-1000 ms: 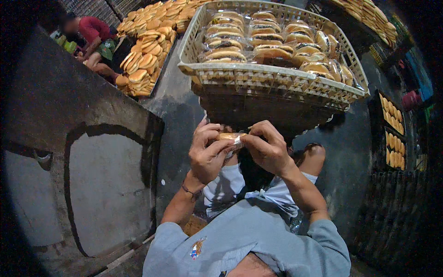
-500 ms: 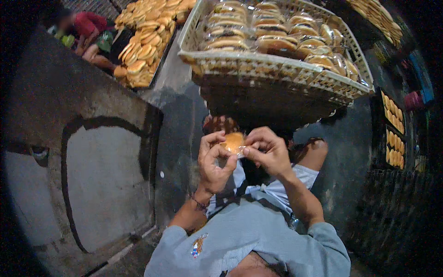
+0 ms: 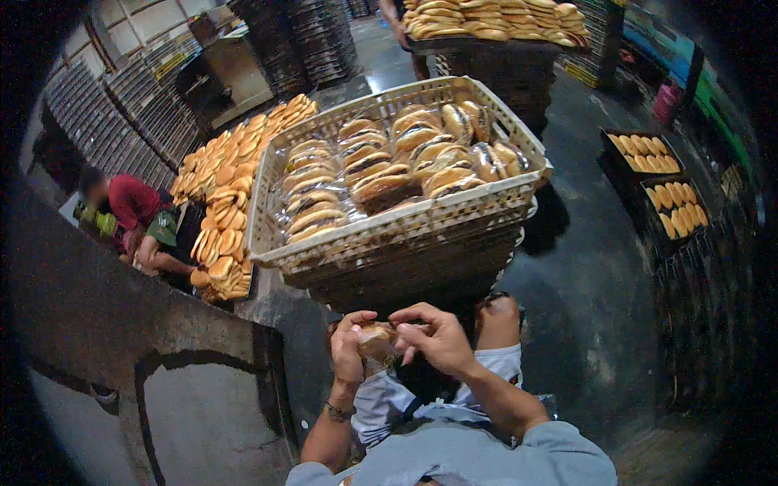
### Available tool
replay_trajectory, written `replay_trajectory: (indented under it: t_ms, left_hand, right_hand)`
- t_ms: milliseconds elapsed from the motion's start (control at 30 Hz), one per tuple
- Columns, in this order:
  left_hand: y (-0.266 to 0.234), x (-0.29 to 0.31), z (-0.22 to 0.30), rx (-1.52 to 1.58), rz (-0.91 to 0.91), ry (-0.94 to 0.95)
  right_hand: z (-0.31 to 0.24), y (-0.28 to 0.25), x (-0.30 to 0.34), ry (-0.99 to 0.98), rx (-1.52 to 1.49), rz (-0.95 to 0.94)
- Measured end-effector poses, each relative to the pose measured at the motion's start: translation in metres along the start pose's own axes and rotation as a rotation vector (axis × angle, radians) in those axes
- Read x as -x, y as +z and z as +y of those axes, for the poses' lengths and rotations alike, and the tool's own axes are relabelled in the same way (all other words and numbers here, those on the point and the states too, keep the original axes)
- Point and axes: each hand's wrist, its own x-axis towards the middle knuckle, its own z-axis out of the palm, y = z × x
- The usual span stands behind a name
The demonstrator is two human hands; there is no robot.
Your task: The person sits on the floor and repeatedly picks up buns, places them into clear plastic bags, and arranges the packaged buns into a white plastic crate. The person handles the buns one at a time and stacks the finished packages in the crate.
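Crate (image 3: pixel 397 235) blocking ahead, dark partition (image 3: pixel 190 316) left of left hand (image 3: pixel 347 352), open floor (image 3: pixel 583 324) past right knee (image 3: pixel 497 314)

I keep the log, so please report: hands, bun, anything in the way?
Left hand holding bun. Right hand beside it, contact unclear. Crate ahead, beyond both hands, not between them.

Bakery production area. Indicators: golden buns heaped in bulk (image 3: pixel 231 182) at left; a pale plastic crate (image 3: pixel 405 233) packed with filled buns in clear wrapping (image 3: pixel 377 168); further buns laid in rows (image 3: pixel 679 211) at right; tall stacks of tray-like frames (image 3: pixel 320 40) behind; and a hard, dark floor (image 3: pixel 587 267).
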Motion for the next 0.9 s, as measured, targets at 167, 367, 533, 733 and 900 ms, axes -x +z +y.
replay_trajectory:
  t_ms: [167,367,533,733,900]
  left_hand:
    - [0.022,-0.022,-0.02,0.36,-0.075,-0.359]
    - [0.033,-0.014,-0.033,0.33,-0.01,-0.604]
    - [0.031,-0.015,-0.04,0.259,0.015,-0.654]
    - [0.016,-0.015,-0.043,0.176,0.042,-0.622]
    - [0.011,-0.014,-0.042,0.155,0.031,-0.605]
  right_hand:
    - [-0.011,-0.124,0.031,-0.22,0.133,0.468]
    - [0.148,-0.327,0.097,0.245,0.368,0.995]
    - [0.264,-0.381,0.144,0.586,0.582,0.973]
    - [0.318,-0.4,0.12,0.716,0.557,0.902]
    - [0.327,-0.412,0.106,0.693,0.592,0.913]
